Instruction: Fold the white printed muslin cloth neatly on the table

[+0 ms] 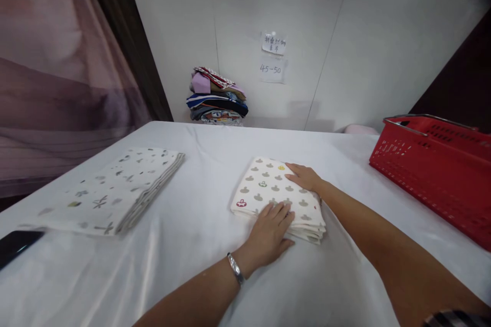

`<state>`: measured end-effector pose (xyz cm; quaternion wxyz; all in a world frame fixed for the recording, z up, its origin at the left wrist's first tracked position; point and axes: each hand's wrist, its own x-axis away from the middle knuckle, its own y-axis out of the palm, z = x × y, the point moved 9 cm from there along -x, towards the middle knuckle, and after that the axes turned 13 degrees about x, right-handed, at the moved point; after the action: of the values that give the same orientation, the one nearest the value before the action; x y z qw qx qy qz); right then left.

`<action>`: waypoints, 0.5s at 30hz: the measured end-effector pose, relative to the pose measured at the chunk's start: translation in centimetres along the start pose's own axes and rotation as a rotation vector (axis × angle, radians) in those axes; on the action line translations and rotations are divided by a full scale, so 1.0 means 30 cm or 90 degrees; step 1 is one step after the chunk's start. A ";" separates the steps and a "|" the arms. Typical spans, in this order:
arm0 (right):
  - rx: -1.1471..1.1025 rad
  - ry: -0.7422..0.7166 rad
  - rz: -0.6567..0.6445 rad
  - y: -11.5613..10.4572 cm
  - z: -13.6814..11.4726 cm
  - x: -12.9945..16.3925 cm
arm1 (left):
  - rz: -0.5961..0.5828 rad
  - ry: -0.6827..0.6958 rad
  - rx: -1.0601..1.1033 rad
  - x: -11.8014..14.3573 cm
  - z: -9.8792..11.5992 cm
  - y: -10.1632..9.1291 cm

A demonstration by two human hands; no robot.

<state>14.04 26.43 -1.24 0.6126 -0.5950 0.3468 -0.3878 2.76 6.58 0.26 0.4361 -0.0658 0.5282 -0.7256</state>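
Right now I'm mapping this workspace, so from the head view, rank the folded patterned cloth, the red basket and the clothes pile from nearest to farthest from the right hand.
1. Folded patterned cloth: directly under the right hand, touching it.
2. Red basket: to the right, at the table's edge.
3. Clothes pile: far back left, against the wall.

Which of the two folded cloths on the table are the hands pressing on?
The smaller folded cloth with the mushroom-like print, mid-table: left hand and right hand lie flat on it. The larger folded cloth lies untouched to the left.
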 end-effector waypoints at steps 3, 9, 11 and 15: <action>-0.031 0.008 -0.030 -0.006 0.009 -0.001 | 0.001 0.007 -0.004 -0.001 0.001 -0.002; -0.026 0.059 -0.023 -0.019 0.061 0.033 | 0.025 0.006 -0.031 -0.012 -0.022 0.001; -0.016 0.116 -0.023 -0.013 0.089 0.062 | 0.038 0.006 -0.042 -0.015 -0.044 -0.012; -0.021 0.252 -0.027 0.004 0.150 0.162 | 0.073 -0.049 -0.054 -0.014 -0.138 -0.089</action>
<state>20.26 24.20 -0.95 0.5143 -0.5246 0.4538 -0.5044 -0.80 9.99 0.81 0.4939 -0.0818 0.5439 -0.6735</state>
